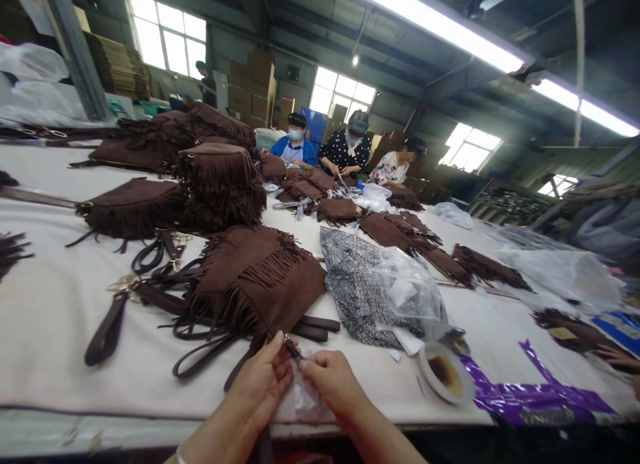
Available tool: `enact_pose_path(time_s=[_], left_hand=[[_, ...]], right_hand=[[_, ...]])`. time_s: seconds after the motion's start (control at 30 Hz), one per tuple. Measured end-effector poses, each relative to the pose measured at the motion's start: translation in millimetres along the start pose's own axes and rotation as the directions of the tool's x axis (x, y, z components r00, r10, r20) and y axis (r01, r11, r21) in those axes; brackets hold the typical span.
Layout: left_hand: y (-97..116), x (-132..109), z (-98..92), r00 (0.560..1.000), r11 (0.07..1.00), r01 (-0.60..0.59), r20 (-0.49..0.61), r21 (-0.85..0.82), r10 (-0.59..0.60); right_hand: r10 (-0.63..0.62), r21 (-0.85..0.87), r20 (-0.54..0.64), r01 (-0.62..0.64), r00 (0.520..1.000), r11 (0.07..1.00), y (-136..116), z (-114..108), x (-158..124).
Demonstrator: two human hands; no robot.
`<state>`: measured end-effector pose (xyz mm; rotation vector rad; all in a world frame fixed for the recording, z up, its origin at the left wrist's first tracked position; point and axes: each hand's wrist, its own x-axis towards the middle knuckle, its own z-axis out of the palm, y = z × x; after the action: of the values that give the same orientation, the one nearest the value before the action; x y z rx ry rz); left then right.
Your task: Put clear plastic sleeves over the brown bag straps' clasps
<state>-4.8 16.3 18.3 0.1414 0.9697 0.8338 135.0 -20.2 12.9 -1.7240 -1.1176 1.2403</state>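
Note:
A brown fringed bag [285, 271] lies flat in front of me, with its near corner at my hands. My left hand [263, 377] is closed around that corner, where a small metal clasp [287, 341] shows. With thumb and fingers pressed together, my right hand [333, 381] pinches the end of a dark strap [295, 353] running from the clasp. Under my hands is a clear plastic bag [305, 397]. Several dark wrist straps [107, 327] with gold hardware spread out left of the bag.
Stacked fringed bags [220, 177] stand at the back left. To the right lie tweed fabric [355, 284], a bowl of brown liquid [445, 374] and purple packaging [540, 391]. Co-workers sit across the table [165, 391]; another person's hand [617, 356] shows at the right edge.

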Motion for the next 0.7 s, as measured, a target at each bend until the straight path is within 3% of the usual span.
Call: enact_pose_path(time_s=[0.1,0.37,0.7], left_hand=[[-3.9,2.4,3.4,0.997,0.998,-0.058,-0.055,-0.006,0.057],[-14.6,8.6,0.3,0.973,0.973,-0.229,-0.01,0.024,0.229],[-12.9,-4.7,-12.4,0.984,0.973,-0.176,0.009,0.146,0.177]], right_hand=[[0.001,-0.006,-0.003,-0.001,1.0,1.0,-1.5,2.8,1.3],[-0.063,0.005,-0.002,0.063,0.998,0.998,-14.4,17.1,15.0],[0.029,0.116,0.03,-0.033,0.999,0.993,-15.6,30.4,33.2]])
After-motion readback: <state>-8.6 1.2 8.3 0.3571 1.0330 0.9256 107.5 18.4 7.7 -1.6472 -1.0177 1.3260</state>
